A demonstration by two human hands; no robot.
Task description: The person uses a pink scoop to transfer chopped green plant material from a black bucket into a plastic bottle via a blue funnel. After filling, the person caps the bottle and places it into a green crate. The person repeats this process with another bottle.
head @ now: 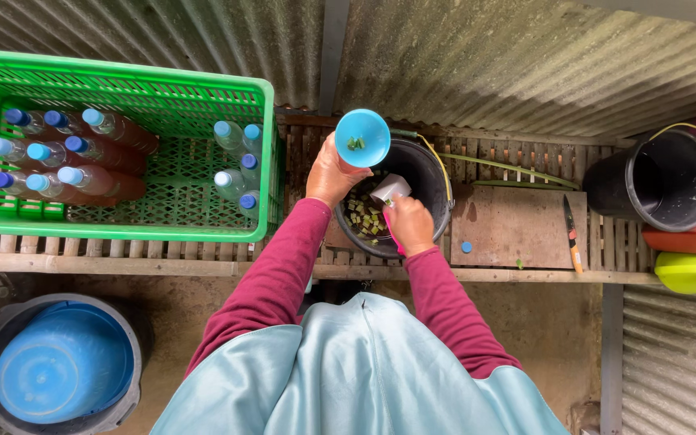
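Observation:
My left hand [330,174] holds a blue funnel [362,138] upright over a black bucket [437,181]; a few green bits lie inside the funnel. My right hand [411,223] grips a pink-handled scoop [390,190] with a white cup end, held over the bucket just below the funnel. The bucket holds dark liquid with floating pale green chunks [364,216]. Both arms wear maroon sleeves.
A green crate [263,161] at the left holds several blue-capped bottles [82,153]. A wooden board [517,225], a knife [572,234] and a small blue cap [466,247] lie right of the bucket. Another black bucket [666,181] stands far right; a blue-lidded tub [62,362] sits below.

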